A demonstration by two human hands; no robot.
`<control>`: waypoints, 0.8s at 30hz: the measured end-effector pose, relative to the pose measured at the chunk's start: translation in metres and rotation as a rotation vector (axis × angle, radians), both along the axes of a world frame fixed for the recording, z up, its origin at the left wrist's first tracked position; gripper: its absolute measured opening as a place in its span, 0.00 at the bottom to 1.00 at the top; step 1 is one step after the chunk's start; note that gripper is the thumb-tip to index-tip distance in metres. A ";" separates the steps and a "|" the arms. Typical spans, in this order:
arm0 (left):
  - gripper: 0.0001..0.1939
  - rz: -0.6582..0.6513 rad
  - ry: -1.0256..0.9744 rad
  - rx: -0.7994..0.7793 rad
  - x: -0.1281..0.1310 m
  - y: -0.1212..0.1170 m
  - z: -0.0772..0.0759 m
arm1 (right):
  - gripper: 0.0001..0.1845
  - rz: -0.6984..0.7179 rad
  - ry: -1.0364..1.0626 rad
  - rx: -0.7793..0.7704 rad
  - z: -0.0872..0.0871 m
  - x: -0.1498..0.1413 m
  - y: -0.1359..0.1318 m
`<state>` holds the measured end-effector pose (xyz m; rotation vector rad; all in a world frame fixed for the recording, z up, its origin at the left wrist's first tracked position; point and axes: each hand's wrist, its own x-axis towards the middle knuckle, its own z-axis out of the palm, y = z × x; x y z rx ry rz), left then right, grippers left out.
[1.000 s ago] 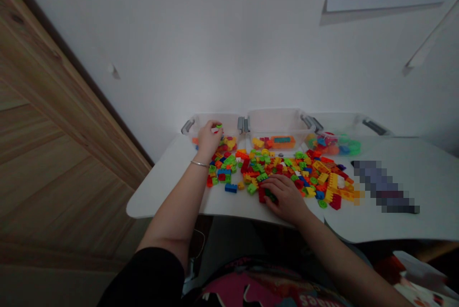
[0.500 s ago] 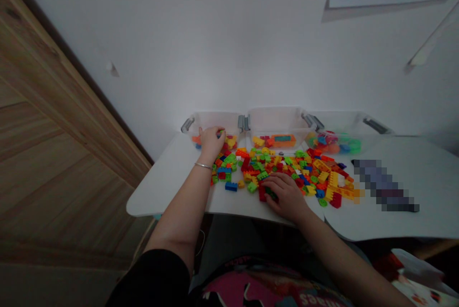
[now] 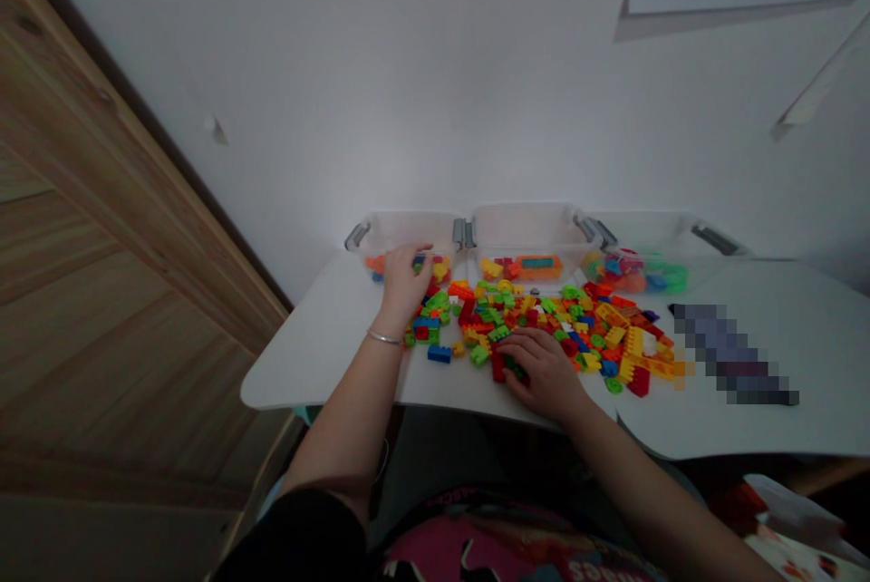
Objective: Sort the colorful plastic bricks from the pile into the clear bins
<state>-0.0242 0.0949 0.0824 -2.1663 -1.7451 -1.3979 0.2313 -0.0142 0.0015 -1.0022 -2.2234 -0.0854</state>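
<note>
My left hand (image 3: pixel 406 278) reaches over the front of the left clear plastic bin (image 3: pixel 401 224), thumb and forefinger apart. Green and blue toy building bricks (image 3: pixel 418 266) show in the gap between them; they look to lie in the bin, behind the hand. Near the table's front edge, my right hand (image 3: pixel 540 371) curls over a red toy building brick (image 3: pixel 498 363), with a dark green piece (image 3: pixel 515 369) under its fingers. The palm hides part of both. A spread pile of mixed toy bricks (image 3: pixel 486 315) lies between and beyond my hands.
The middle bin (image 3: pixel 526 224) holds yellow, red and orange pieces. Coloured round pieces (image 3: pixel 632 274) sit in the right bin (image 3: pixel 652 224). A blurred-out dark object (image 3: pixel 734 354) lies right of the pile on the white table (image 3: pixel 305 337). The wall (image 3: pixel 408 92) rises behind the bins.
My left hand has turned and its fingers have spread a little at the left bin, shifting slightly right. My right hand stays on the red brick.
</note>
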 end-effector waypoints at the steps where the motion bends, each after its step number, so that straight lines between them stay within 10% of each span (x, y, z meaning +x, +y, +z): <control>1: 0.12 -0.013 0.035 0.017 0.004 -0.007 -0.002 | 0.12 -0.001 0.000 0.000 0.000 0.000 0.000; 12: 0.10 -0.005 0.559 -0.235 0.033 -0.051 -0.040 | 0.12 -0.004 -0.011 0.023 0.002 0.000 -0.001; 24: 0.16 0.024 0.650 -0.312 0.040 -0.046 -0.052 | 0.13 0.005 -0.001 0.014 0.002 0.000 0.000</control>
